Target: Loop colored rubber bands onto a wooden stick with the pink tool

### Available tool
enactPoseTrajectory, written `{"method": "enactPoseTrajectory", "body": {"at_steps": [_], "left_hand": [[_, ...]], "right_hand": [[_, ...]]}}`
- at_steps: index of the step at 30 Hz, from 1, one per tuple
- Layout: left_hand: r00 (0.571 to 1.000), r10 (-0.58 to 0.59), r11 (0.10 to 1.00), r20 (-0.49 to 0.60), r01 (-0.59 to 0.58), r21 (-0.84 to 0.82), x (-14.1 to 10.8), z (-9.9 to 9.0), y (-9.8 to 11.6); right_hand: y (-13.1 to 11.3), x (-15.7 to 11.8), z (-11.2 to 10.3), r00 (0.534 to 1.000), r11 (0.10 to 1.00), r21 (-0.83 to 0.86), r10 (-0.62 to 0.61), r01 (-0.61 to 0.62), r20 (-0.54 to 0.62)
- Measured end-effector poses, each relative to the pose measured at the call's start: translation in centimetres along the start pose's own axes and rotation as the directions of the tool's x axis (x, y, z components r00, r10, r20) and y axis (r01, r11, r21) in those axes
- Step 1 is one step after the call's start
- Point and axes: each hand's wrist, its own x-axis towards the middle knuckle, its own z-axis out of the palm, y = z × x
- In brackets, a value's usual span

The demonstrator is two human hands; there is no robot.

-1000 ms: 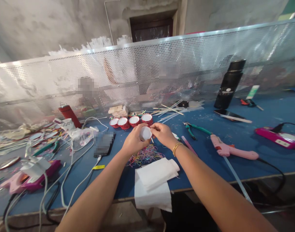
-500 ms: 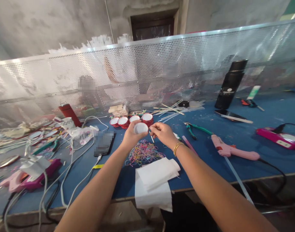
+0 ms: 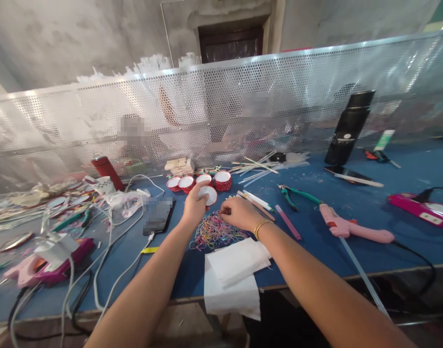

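Observation:
Between its thumb and fingers my left hand holds a small round white disc with a red rim, face up. My right hand is at the right upper edge of a tangle of colourful strings, its fingers pinched together; whatever they hold is too small to make out. Behind my left hand stand several red-rimmed white stacks, one of them the tallest at the right. Folded white tissue lies in front of the strings. Pens and sticks lie just beyond my right hand.
A black phone and white cables lie left. Green-handled pliers, a pink tube, a pink glue gun and a black bottle are right. A perforated metal screen runs along the back.
My right hand has moved away from the disc, down and slightly left to the strings. The small white stick near its fingers no longer shows there. My left hand has tilted the disc and shifted slightly left.

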Motion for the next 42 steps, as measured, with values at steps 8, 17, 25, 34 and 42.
{"method": "enactPoseTrajectory", "body": {"at_steps": [8, 17, 25, 34, 42], "left_hand": [[0.997, 0.051, 0.994, 0.058, -0.056, 0.09, 0.1, -0.3, -0.9], [0.991, 0.13, 0.973, 0.042, -0.136, 0.186, 0.5, -0.5, -1.7], [0.989, 0.137, 0.975, 0.053, -0.144, 0.168, 0.3, -0.4, -1.6], [0.979, 0.119, 0.985, 0.168, -0.138, 0.102, -0.5, 0.4, -0.5], [0.973, 0.105, 0.992, 0.205, -0.118, 0.048, -0.7, 0.5, -0.3]], "right_hand": [[0.4, 0.1, 0.1, 1.0, 0.978, 0.207, 0.02, -0.02, 0.0], [0.4, 0.2, 0.2, 0.997, 0.895, 0.442, 0.079, -0.063, -0.017], [1.0, 0.6, 0.5, 0.992, 0.866, 0.496, 0.107, -0.063, -0.062], [0.6, 0.8, -0.5, 0.932, 0.895, 0.447, 0.155, 0.008, -0.328], [0.3, 0.6, -0.6, 0.926, 0.905, 0.423, 0.133, 0.032, -0.353]]}}
